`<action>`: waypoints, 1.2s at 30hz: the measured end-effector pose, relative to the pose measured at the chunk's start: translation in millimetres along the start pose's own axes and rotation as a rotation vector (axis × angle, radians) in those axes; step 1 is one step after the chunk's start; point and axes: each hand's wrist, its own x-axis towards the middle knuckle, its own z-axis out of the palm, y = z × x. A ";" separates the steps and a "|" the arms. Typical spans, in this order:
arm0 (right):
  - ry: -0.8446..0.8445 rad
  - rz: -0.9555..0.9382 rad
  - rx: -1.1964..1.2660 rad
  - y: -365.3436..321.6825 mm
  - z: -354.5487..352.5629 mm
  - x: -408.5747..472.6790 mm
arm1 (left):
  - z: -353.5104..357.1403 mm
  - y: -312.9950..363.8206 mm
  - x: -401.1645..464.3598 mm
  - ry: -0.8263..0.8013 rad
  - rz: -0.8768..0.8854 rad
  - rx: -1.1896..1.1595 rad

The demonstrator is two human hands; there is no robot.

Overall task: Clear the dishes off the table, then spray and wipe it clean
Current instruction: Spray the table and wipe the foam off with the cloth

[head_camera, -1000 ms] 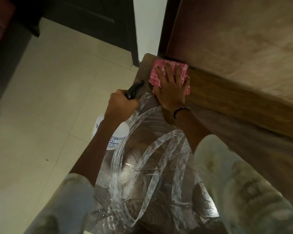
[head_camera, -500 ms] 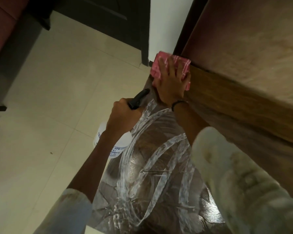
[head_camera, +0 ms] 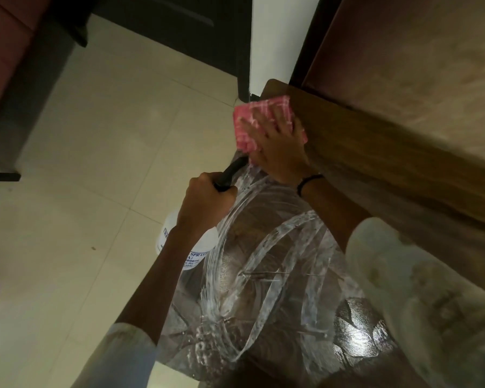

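My right hand (head_camera: 277,144) presses flat on a pink checked cloth (head_camera: 244,130) at the far corner of the dark wooden table (head_camera: 347,152). The cloth sits partly over the table's left edge. Wet curved streaks (head_camera: 263,261) cover the tabletop below the cloth. My left hand (head_camera: 205,200) grips the black trigger head of a white spray bottle (head_camera: 188,247), held just off the table's left edge, its nozzle pointing toward the cloth. No dishes are in view.
Pale tiled floor (head_camera: 95,163) spreads to the left. A dark door or cabinet (head_camera: 165,29) stands at the back beside a white wall strip (head_camera: 277,37). A brownish wall panel (head_camera: 417,65) runs along the table's right side. Dark furniture stands at far left.
My right hand has slid the cloth leftward along the far corner, so it now overhangs the table's left edge. My left hand keeps the bottle beside the table.
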 end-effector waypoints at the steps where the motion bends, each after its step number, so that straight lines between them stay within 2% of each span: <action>1: 0.002 -0.083 -0.008 -2.2 3.1 -10.3 | 1.6 -2.6 -1.6 0.006 -0.008 0.008; 4: 0.002 -0.254 -0.022 -5.0 10.6 -35.5 | 6.6 -4.5 -8.3 0.007 -0.029 0.019; 6: -0.010 -0.267 -0.046 6.7 11.4 -42.3 | 10.2 -4.2 -13.7 0.004 -0.029 0.031; 12: 0.046 0.198 0.068 33.8 5.8 -58.7 | 22.2 -5.6 -27.4 -0.009 0.014 0.053; 13: 0.040 0.205 0.073 33.2 5.6 -65.3 | 25.0 -4.8 -29.9 -0.013 0.018 0.050; 17: -0.005 0.010 -0.010 55.5 13.0 -108.6 | 40.9 -0.3 -44.4 -0.043 0.050 0.048; 18: -0.013 0.040 -0.010 65.5 13.5 -118.0 | 45.2 1.0 -48.5 -0.060 0.058 0.044; 22: 0.041 0.435 0.112 92.6 12.8 -152.1 | 69.2 4.5 -68.9 -0.168 0.105 0.045; 24: 0.051 0.532 0.137 96.7 13.3 -169.7 | 82.3 4.5 -79.3 -0.227 0.098 0.078; 26: 0.021 0.537 0.152 99.7 14.6 -194.2 | 95.6 5.6 -91.4 -0.288 0.100 0.077; 30: -0.053 0.391 0.095 114.4 22.1 -253.0 | 120.9 10.3 -115.1 -0.347 0.096 0.146; 33: -0.031 0.481 0.117 118.4 26.4 -284.8 | 140.9 14.2 -131.3 -0.397 0.078 0.221; 36: -0.031 0.489 0.130 115.7 28.1 -303.3 | 154.8 16.1 -142.5 -0.388 0.055 0.275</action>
